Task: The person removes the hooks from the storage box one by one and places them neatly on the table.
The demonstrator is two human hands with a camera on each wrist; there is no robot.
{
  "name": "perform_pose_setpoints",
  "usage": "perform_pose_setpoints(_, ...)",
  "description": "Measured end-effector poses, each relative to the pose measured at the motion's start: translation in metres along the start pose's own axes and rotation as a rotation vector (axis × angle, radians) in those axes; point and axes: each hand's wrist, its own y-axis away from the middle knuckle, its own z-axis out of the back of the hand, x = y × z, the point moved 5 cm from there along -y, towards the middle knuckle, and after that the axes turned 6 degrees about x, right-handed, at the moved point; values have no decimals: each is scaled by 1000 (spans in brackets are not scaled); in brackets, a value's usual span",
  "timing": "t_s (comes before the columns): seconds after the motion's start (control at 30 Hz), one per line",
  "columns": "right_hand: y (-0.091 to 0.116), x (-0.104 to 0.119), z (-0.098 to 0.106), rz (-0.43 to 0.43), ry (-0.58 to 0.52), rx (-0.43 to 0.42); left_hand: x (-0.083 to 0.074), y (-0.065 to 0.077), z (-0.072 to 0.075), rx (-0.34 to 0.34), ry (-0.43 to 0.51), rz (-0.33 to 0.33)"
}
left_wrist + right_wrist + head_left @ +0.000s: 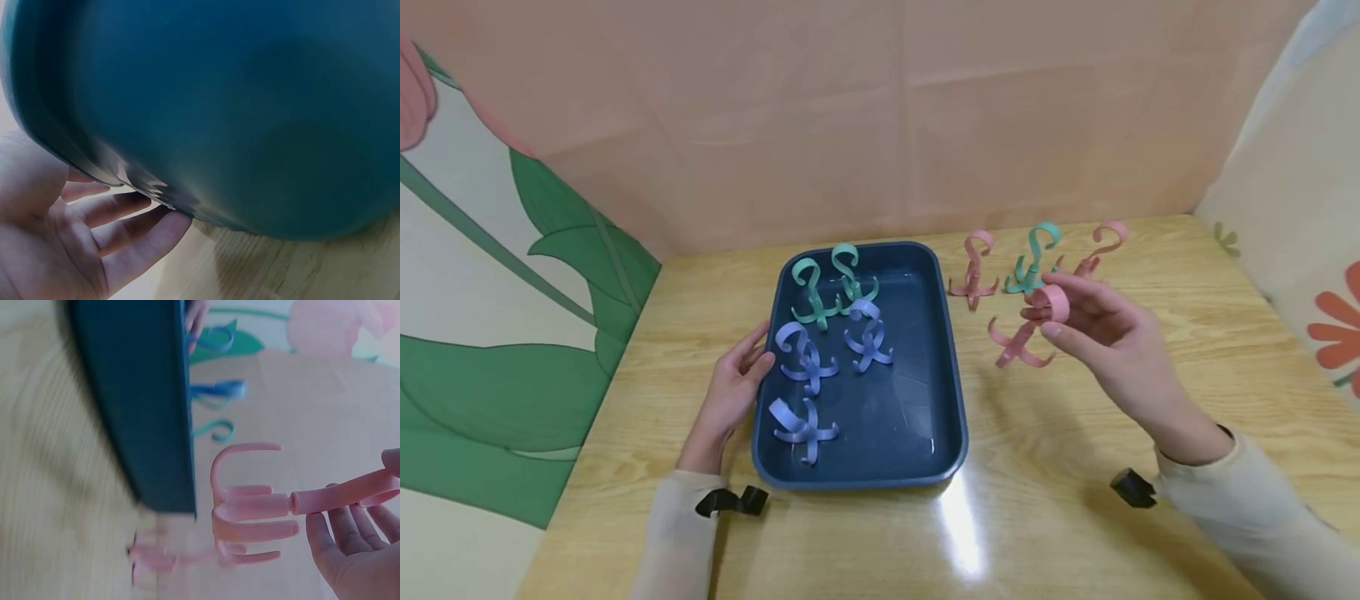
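Wood-grain worktop (1037,517); pink backdrop (895,117) at twelve o'clock, leaf-painted wall (482,400) at nine. Left hand (735,390) grips navy tray (887,433) at nine; right hand (1123,354) pinches pink hook (1018,342) at tray's three o'clock.

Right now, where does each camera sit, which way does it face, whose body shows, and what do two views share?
Head: on the person's head, facing forward and down at the table and tray; both sleeves, the left hand and right hand show.
Left wrist: on that wrist, facing the tray close up; the left palm and fingers show.
Right wrist: on that wrist, facing the held pink hook; right-hand fingers show.
Shared: head and right wrist both show that hook and the tray.
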Motion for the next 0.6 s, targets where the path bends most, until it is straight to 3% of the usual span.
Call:
perform_pose_setpoints(0.4,17,-7,63,-36,43,-216,0,2,0,2,-17,1)
perform_pose_setpoints(0.6,19,-9,91,1,-67,-237,1,3,0,8,-4,12)
